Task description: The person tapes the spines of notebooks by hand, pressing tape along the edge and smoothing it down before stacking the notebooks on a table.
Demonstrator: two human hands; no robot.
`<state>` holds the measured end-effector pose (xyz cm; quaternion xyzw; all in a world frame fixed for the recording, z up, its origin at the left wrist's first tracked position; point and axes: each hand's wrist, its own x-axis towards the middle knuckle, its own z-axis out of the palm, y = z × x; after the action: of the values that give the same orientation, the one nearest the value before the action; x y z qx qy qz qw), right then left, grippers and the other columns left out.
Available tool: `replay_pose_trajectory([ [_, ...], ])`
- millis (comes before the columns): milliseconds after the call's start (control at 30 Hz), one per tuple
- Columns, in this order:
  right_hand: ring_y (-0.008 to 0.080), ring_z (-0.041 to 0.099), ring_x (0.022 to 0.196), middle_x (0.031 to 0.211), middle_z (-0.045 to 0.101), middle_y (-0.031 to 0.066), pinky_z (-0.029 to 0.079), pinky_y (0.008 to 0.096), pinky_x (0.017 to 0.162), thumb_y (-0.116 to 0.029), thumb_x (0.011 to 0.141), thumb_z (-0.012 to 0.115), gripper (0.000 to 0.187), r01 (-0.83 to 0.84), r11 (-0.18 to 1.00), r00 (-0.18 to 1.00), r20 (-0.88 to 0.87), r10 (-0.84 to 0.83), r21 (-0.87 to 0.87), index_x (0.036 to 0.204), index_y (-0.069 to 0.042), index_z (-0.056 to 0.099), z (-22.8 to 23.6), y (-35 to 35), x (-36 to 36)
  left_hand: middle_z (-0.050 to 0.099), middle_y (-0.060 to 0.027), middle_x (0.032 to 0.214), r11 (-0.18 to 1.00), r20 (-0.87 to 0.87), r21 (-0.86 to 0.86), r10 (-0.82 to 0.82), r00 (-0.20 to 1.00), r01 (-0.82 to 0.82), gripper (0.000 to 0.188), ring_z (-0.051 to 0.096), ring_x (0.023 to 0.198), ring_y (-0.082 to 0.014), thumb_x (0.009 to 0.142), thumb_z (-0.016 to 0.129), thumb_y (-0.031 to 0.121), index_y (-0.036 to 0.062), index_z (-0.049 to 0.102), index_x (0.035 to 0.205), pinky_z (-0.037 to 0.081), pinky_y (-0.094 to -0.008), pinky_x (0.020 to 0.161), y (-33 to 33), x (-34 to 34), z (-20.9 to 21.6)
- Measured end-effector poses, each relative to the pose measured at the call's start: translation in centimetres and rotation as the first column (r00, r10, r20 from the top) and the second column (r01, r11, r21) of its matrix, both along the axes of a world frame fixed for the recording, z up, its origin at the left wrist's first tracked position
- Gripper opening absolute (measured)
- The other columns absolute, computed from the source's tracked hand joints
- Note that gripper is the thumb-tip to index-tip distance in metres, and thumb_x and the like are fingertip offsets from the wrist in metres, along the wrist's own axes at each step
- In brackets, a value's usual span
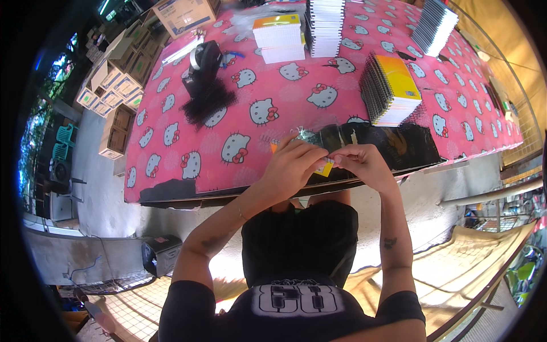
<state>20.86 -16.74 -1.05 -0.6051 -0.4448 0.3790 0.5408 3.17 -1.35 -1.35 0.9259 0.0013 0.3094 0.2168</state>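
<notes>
At the table's near edge my left hand is closed over a small yellow-covered notebook, and most of it is hidden under the fingers. My right hand meets it at the notebook's right edge, thumb and forefinger pinched together. What lies between those fingertips is too small to tell. Both hands are over a black patch on the table. Beyond the right hand stands a stack of yellow notebooks with black spiral bindings.
A pink cat-print cloth covers the table. On it lie a pile of black binding coils, a black tape dispenser, a yellow-topped notebook stack and tall spiral-bound stacks. Cardboard boxes stand on the floor at left.
</notes>
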Motion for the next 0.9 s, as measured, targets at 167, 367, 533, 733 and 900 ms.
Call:
replay_pose_trajectory([
  [167, 0.0078, 0.064, 0.084, 0.09, 0.071, 0.0048, 0.052, 0.0227, 0.076, -0.003, 0.093, 0.069, 0.01, -0.068, 0.997, 0.997, -0.023, 0.068, -0.021, 0.099, 0.005, 0.072, 0.5, 0.1, 0.7, 0.069, -0.0074, 0.101, 1.0, 0.051, 0.023, -0.004, 0.999, 0.002, 0.023, 0.064, 0.096, -0.0278, 0.088, 0.071, 0.014, 0.0065, 0.069, 0.109, 0.043, -0.0475, 0.101, 0.0, 0.0, -0.1],
  [367, 0.0143, 0.061, 0.063, 0.07, 0.057, 0.0069, 0.049, 0.0289, 0.06, -0.001, 0.077, 0.074, 0.015, 0.113, 0.975, 0.926, 0.335, -0.172, 0.19, 0.079, 0.0, 0.058, 0.0, 1.3, -1.6, 0.063, -0.008, 0.097, 0.986, -0.002, 0.141, 0.087, 0.996, -0.086, 0.026, 0.059, 0.092, -0.0293, 0.085, 0.073, 0.017, 0.0044, 0.067, 0.108, 0.046, -0.0443, 0.085, -0.8, -0.4, 0.9],
  [533, 0.0199, 0.067, 0.075, 0.085, 0.065, 0.0089, 0.053, 0.033, 0.065, -0.009, 0.08, 0.076, 0.017, 0.347, 0.911, 0.804, 0.429, -0.412, 0.223, 0.091, -0.002, 0.066, 0.0, 1.3, -2.8, 0.06, -0.0087, 0.089, 0.986, -0.032, 0.157, 0.066, 0.997, -0.06, 0.022, 0.061, 0.084, -0.0297, 0.083, 0.069, 0.008, 0.0048, 0.065, 0.105, 0.05, -0.0421, 0.076, -0.6, -0.1, 2.3],
  [733, 0.0201, 0.067, 0.1, 0.12, 0.066, 0.0124, 0.054, 0.0313, 0.086, -0.016, 0.091, 0.075, 0.056, 0.422, 0.813, 0.902, -0.092, -0.422, 0.401, 0.141, -0.002, 0.054, 7.9, -1.0, -3.9, 0.069, -0.012, 0.103, 0.803, 0.04, -0.596, -0.004, 0.999, 0.027, 0.025, 0.07, 0.091, -0.0315, 0.091, 0.068, 0.01, 0.0034, 0.067, 0.115, 0.056, -0.0367, 0.075, -2.2, 5.6, 12.4],
  [900, 0.0127, 0.065, 0.097, 0.113, 0.069, 0.0066, 0.051, 0.0271, 0.085, -0.009, 0.099, 0.061, 0.041, 0.459, 0.828, 0.885, -0.25, -0.393, 0.323, 0.137, 0.005, 0.053, 12.3, -1.6, 5.7, 0.069, -0.0169, 0.105, 0.985, 0.257, -0.073, -0.132, 0.957, 0.155, 0.031, 0.066, 0.103, -0.0307, 0.097, 0.064, 0.019, 0.0056, 0.068, 0.125, 0.051, -0.0381, 0.089, 3.1, 19.0, 14.7],
])
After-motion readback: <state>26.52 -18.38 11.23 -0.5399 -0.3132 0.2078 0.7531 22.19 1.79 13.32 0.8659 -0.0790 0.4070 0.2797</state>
